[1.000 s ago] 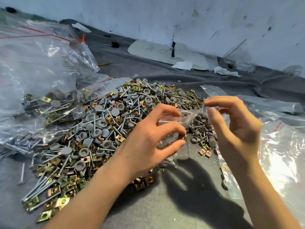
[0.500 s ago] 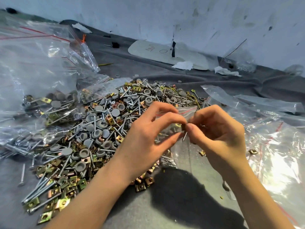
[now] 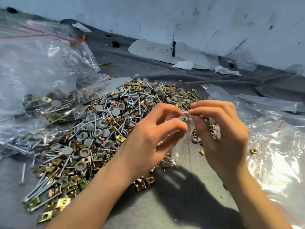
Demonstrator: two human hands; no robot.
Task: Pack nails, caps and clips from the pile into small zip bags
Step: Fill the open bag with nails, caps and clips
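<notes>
Above the right edge of the pile [image 3: 107, 121], the left hand [image 3: 148, 139] and the right hand [image 3: 224, 138] now meet. A second ago they were apart. Both hands' fingers [image 3: 165, 108] pinch the top of the small bag [image 3: 186, 120], whose mouth is no longer stretched open.

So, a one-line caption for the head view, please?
Left hand and right hand pinch a small clear zip bag near a pile of silver nails, grey round caps and brass clips.
</notes>
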